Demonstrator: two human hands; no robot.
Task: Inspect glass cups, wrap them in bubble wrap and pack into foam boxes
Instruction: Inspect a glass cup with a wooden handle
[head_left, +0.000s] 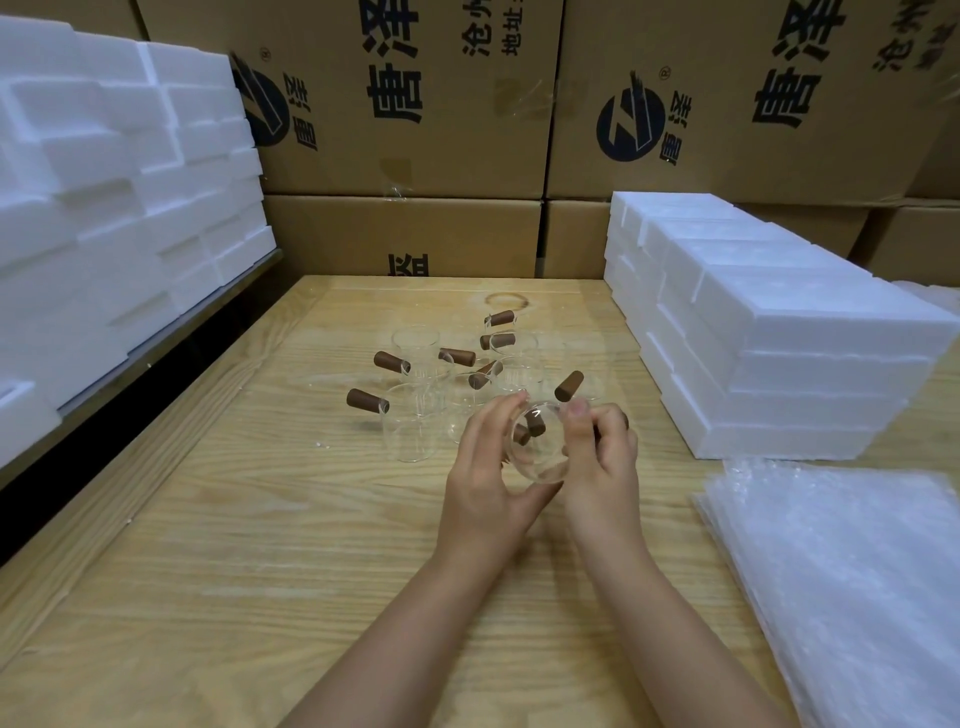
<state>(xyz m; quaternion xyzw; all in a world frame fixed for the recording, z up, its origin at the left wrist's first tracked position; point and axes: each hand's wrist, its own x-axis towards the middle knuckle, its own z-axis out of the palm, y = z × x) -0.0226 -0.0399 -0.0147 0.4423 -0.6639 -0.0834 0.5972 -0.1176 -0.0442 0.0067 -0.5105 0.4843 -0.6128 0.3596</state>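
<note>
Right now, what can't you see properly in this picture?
Head view only:
held cup: left hand and right hand cover its sides; cracks too small.
bubble wrap: cut off by right edge.
left foam boxes: cut off by left edge.
other cups: clear glass overlaps; count unclear.
</note>
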